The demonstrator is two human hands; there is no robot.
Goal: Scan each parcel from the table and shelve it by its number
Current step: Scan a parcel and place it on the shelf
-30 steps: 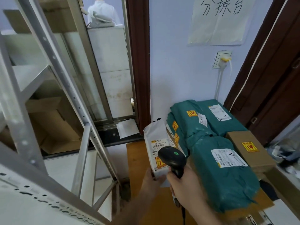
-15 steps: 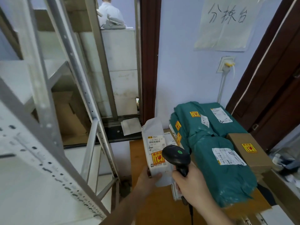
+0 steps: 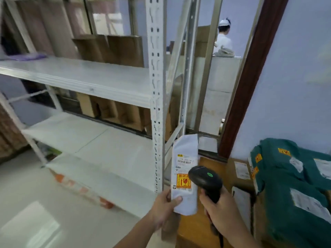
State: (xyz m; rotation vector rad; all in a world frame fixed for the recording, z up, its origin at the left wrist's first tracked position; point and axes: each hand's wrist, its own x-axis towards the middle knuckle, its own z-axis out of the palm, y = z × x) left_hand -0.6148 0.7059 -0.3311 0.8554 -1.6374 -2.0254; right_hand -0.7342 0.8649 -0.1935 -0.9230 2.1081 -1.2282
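Note:
My left hand [image 3: 163, 207] grips the lower end of a white parcel bag [image 3: 184, 154], held upright with its barcode label and orange fragile sticker facing me. My right hand [image 3: 221, 211] holds a black handheld scanner [image 3: 206, 179] just right of the bag, its head level with the sticker. Green-wrapped parcels [image 3: 293, 179] are piled on the wooden table [image 3: 213, 165] at the right. A white metal shelf rack [image 3: 89, 77] stands to the left, its front post just left of the bag.
Cardboard boxes [image 3: 116, 49] stand behind the rack. A small purple parcel [image 3: 26, 56] lies on the upper shelf. Flat labelled parcels [image 3: 240, 170] lie on the table beside the green ones. A person in white [image 3: 223, 42] sits beyond the window. A brown door frame [image 3: 247, 83] rises at right.
My view has swung left toward the shelf rack. Both hands keep their hold; the bag and scanner sit lower right in view, and the green parcels have slid to the right edge.

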